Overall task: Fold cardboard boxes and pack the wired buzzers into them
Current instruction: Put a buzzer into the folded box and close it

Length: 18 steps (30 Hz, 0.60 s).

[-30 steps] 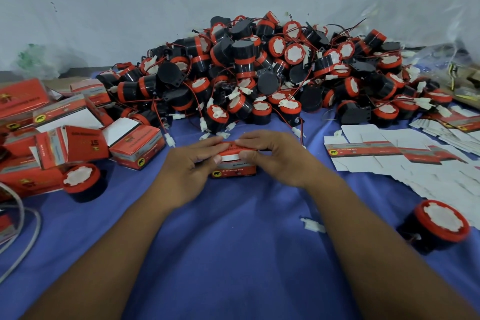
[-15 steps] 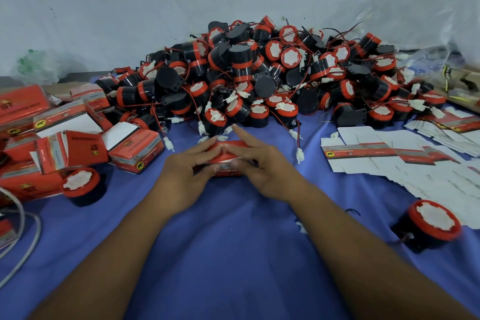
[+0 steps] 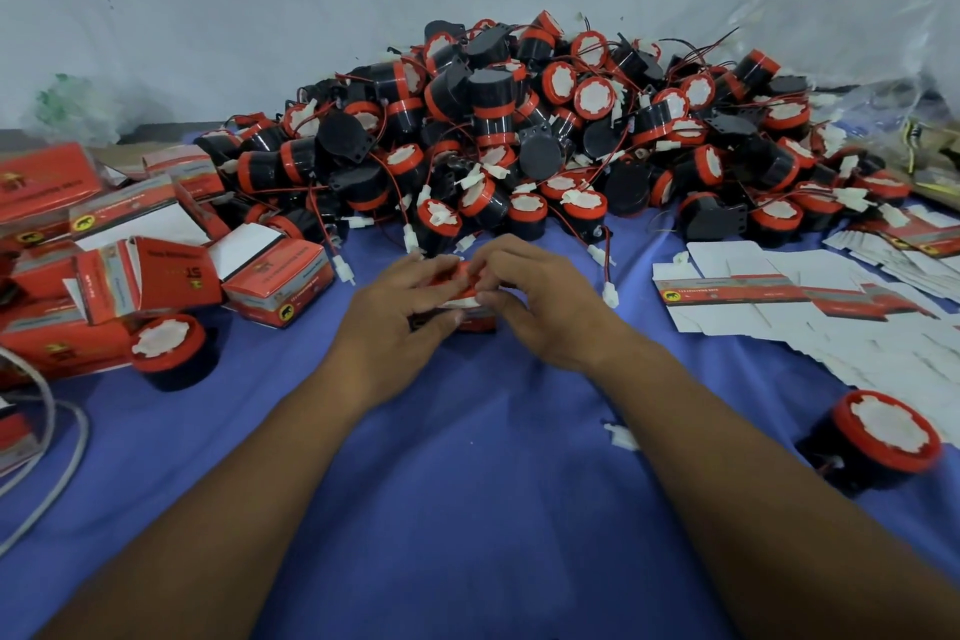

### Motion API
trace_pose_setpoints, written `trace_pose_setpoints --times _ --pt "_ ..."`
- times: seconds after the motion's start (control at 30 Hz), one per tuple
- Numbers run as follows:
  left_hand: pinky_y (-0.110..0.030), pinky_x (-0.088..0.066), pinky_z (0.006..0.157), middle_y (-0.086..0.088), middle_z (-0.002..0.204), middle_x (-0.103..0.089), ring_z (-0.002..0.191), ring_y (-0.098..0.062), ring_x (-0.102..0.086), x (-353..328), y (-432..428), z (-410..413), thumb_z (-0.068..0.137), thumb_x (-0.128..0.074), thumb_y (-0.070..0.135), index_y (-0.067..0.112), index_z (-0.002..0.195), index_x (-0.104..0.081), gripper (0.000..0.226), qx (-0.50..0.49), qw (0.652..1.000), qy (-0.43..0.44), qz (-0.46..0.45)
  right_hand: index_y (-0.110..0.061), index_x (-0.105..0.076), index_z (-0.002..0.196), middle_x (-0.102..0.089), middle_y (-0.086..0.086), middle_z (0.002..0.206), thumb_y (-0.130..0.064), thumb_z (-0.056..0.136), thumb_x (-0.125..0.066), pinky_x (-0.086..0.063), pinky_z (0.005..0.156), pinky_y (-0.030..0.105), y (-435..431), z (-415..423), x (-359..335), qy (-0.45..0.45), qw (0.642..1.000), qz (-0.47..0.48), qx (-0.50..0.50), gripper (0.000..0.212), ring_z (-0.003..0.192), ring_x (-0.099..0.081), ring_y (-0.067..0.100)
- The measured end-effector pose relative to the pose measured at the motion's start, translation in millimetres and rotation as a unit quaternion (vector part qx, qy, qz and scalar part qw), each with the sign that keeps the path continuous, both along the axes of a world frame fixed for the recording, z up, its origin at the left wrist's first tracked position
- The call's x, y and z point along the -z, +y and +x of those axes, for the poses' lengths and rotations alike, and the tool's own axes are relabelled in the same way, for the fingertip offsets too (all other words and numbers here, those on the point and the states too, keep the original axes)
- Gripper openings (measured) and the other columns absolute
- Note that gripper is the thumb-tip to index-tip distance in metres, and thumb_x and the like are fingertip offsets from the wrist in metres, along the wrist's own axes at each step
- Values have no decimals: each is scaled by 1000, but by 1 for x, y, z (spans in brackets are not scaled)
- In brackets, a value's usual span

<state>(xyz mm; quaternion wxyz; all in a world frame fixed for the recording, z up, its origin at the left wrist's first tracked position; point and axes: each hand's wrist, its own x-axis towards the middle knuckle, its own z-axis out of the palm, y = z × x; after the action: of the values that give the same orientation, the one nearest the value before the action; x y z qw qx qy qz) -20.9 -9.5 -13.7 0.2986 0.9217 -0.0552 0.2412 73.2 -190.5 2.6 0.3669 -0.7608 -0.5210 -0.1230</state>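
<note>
A small red cardboard box point(image 3: 464, 299) sits on the blue cloth at the centre, mostly covered by my fingers. My left hand point(image 3: 400, 322) holds its left side with fingers curled over the top. From the right, my right hand point(image 3: 540, 307) pinches the box's white top flap. Behind them rises a big heap of black and red wired buzzers point(image 3: 519, 140). One loose buzzer point(image 3: 169, 351) stands at the left and another point(image 3: 878, 437) at the right.
Folded red boxes point(image 3: 280, 276) are stacked along the left side. Flat unfolded box blanks point(image 3: 810, 307) lie spread at the right. A grey cable point(image 3: 47, 473) loops at the left edge. A white connector point(image 3: 621, 437) lies on the blue cloth point(image 3: 467, 483).
Both hands with the box have shifted slightly away from me toward the heap. The fingers have closed further over the box top, hiding more of it.
</note>
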Motion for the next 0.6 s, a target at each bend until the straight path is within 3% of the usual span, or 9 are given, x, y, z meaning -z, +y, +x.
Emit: trace_pose_setpoints --times 0.1,0.2,0.33,0.4,0.5,0.6 --pt "-34 -30 117 16 134 -51 143 -22 -35 -2 -2 1 91 -70 13 17 122 -70 31 3 1000 -13 -8 2 -65 85 -64 11 113 -2 89 -70 -49 87 31 -3 1 0 23 1000 0 -19 7 100 -62 24" --pt "-29 -30 117 16 133 -53 142 -15 -35 -2 -3 0 90 -71 11 15 120 -71 30 10 1000 -29 1 0 -70 89 -62 7 122 -5 89 -72 -50 95 37 -5 2 4 83 996 9 -27 6 110 -62 18" --pt "-30 -33 116 8 138 -53 137 -10 -39 -2 -5 -1 93 -67 13 11 129 -64 36 22 999 -31 27 -5 -72 99 -63 3 125 -5 90 -72 -49 103 33 -3 0 10 203 977 71 -10 9 118 -60 11" --pt "-32 -37 110 1 136 -58 129 -15 -47 -3 -4 1 94 -66 13 11 128 -65 35 13 998 -43 45 -8 -66 109 -65 4 123 -4 89 -73 -50 103 33 -1 -2 13 255 963 83 -16 22 117 -62 12" --pt "-28 -26 108 2 139 -56 125 -30 -49 -5 -5 4 95 -65 16 21 131 -64 36 -2 997 -17 72 -1 -55 112 -65 16 121 5 87 -72 -55 95 33 -2 -4 14 345 932 100 -49 31 108 -67 24" --pt "-42 -30 112 -1 142 -54 130 -33 -47 -3 -8 4 96 -63 11 21 132 -63 37 16 998 -6 66 -3 -63 102 -67 10 115 2 82 -77 -54 96 30 -4 -3 14 304 946 114 -13 25 107 -67 20"
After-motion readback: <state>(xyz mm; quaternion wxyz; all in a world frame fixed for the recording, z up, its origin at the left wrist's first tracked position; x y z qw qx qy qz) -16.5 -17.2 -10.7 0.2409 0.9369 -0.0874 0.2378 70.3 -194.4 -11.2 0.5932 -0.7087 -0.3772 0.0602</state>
